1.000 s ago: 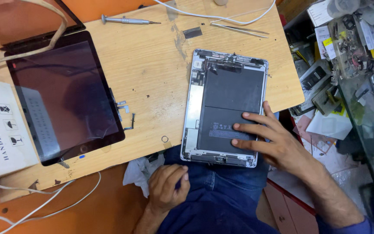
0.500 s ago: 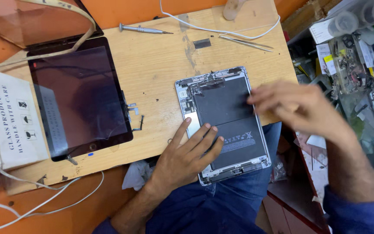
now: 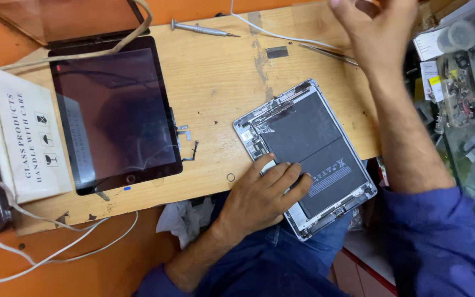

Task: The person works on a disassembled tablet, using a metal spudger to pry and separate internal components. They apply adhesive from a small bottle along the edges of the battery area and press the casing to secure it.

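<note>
Opened tablet (image 3: 309, 151) on board (image 3: 221, 82), screen panel (image 3: 114, 113) left, screwdriver (image 3: 202, 28) behind.

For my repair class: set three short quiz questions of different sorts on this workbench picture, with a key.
1. True or false: the left hand rests flat on the opened tablet.
2. Which tool lies at the far edge of the wooden board? A) hammer B) screwdriver C) pliers
3. Fill in: the removed screen panel lies between the white box and the ____ tablet.

Key
1. True; its fingers lie on the dark battery area.
2. B
3. opened. The right hand is raised over the board's far end, fingers spread, holding nothing.
</note>
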